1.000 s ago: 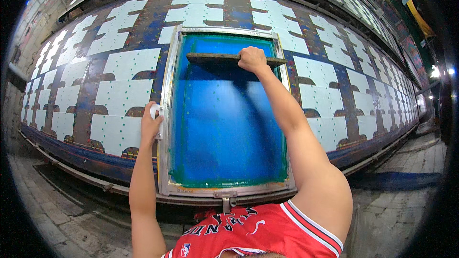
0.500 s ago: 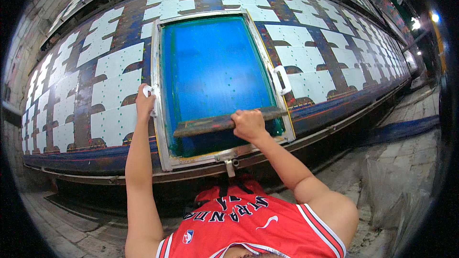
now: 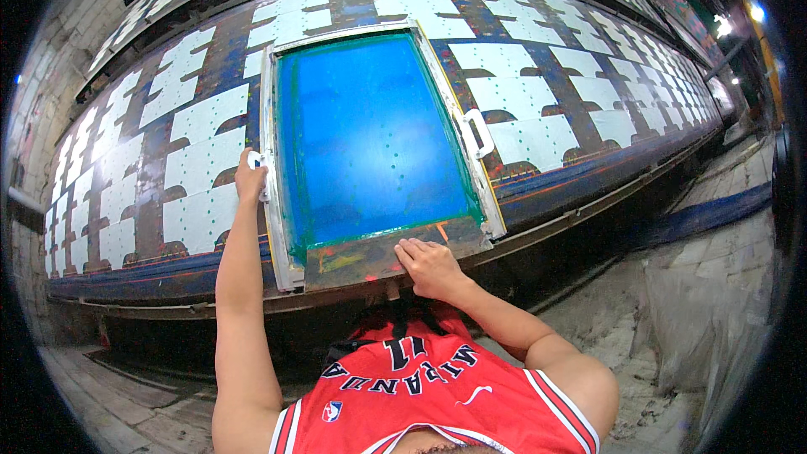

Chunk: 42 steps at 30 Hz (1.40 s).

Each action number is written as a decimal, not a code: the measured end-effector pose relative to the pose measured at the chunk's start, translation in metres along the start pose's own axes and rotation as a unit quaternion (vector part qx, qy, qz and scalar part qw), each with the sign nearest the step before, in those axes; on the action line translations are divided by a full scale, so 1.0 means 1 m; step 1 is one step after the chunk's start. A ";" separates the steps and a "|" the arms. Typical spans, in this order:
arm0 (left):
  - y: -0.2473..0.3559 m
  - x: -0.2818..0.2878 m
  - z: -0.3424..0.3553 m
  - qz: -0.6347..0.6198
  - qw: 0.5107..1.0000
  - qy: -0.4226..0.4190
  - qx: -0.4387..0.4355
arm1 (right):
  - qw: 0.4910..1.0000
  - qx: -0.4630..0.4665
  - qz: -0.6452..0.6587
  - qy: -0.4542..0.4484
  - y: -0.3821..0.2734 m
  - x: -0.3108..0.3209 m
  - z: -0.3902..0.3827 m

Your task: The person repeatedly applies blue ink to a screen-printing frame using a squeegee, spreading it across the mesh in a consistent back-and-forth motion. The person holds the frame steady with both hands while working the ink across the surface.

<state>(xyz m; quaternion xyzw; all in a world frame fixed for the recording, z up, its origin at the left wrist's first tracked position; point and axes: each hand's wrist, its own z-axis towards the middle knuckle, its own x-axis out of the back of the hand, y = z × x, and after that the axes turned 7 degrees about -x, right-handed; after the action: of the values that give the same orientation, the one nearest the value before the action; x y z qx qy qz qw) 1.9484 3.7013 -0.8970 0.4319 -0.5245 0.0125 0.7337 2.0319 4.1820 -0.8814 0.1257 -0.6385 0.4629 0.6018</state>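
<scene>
Apparently left hand (image 3: 250,176) clamps the screen frame's (image 3: 282,193) handle (blue ink inside), right hand (image 3: 430,267) fingers together on squeegee (image 3: 378,256)

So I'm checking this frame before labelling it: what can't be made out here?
- Head view: the squeegee under the right hand is mostly covered by that hand, so the grip cannot be read.
- The handle in the left hand is hidden by its fingers.
- The small dots on the blue screen are too small to tell what they are.
- The far ends of the long table blur at the fisheye rim.
</scene>
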 end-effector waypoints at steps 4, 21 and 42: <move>0.002 0.000 0.001 -0.009 0.999 0.026 -0.022 | 0.955 -0.008 0.221 -0.198 0.072 0.045 0.008; -0.007 -0.002 0.010 0.061 0.998 0.001 -0.035 | 0.894 -0.350 0.259 0.108 0.310 -0.001 0.059; 0.030 0.022 0.023 0.123 0.987 0.065 -0.079 | 0.872 -0.395 0.234 0.168 0.293 0.017 0.069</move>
<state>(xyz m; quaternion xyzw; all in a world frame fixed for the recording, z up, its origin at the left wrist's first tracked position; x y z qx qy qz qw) 1.9267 3.6963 -0.8596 0.3027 -0.5239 0.0891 0.7912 1.7726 4.2961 -0.9852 -0.3554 -0.6684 0.3132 0.5734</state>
